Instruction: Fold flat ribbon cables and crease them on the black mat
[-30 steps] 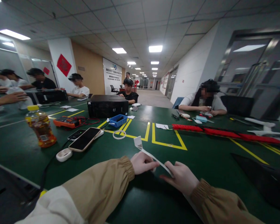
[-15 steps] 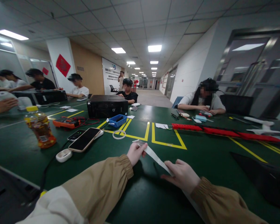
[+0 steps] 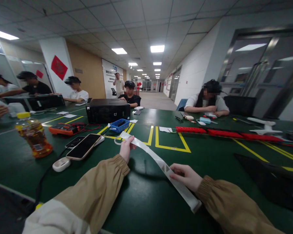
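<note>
A long, flat whitish strip (image 3: 148, 151) resembling a ribbon cable slants across in front of me, bowed slightly, with a thicker block at its lower right end. My left hand (image 3: 127, 148) pinches it near its far upper end. Lower down, my right hand (image 3: 187, 175) has thumb and fingers closed on the strip's edge, beside some dark triangular marks. Both hands are above the green table (image 3: 141, 214). Just behind my left hand a thin white ring (image 3: 117, 140) lies partly hidden.
To the left are a phone (image 3: 84, 147), white earbud case (image 3: 61, 164), drink bottle (image 3: 34, 136) and orange multimeter (image 3: 63, 129). Ahead stand a blue tray (image 3: 121, 125) and black computer case (image 3: 108, 111). A red strip (image 3: 224, 134) lies right, a black sheet (image 3: 268, 182) nearer. Several people sit around.
The strip, earlier mostly hidden and short between the hands, now stretches out in full. My hands have moved apart, the left one up and leftward. The view has shifted slightly right.
</note>
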Available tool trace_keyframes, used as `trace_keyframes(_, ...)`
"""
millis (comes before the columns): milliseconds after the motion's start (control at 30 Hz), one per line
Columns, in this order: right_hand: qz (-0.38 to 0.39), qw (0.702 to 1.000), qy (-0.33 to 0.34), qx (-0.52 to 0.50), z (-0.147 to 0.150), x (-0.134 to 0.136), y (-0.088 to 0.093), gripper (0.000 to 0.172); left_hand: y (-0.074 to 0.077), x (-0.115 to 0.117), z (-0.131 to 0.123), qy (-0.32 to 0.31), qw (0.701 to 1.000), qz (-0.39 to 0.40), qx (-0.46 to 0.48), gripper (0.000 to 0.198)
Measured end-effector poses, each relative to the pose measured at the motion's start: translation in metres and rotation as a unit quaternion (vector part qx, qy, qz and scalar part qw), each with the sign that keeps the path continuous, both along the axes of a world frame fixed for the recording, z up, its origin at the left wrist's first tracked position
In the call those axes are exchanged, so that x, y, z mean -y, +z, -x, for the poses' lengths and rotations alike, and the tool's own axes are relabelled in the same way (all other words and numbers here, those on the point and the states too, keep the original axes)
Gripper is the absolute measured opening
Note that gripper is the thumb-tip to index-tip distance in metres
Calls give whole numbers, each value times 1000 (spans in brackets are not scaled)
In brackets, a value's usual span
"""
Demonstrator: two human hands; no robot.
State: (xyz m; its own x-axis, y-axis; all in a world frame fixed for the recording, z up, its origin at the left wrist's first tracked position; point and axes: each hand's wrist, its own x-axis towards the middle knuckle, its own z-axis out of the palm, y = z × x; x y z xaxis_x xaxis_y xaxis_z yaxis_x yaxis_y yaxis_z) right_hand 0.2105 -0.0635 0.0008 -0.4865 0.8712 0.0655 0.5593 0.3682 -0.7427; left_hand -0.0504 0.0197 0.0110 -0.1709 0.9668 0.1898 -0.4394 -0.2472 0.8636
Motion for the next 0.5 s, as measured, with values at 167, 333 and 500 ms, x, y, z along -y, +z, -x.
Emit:
trace_keyframes(167, 130, 982, 26, -132, 4, 4, 8, 44, -6, -9, 7, 12, 998, 28, 52, 19)
trace_keyframes(333, 244, 915, -3, -321, 3, 9, 14, 62, -5, -9, 9, -2, 991, 76, 109, 12)
trace_keyframes(500, 213, 856, -47, -470, -1, 9, 23, 34, -6, -5, 7, -40, 985, 104, 130, 13)
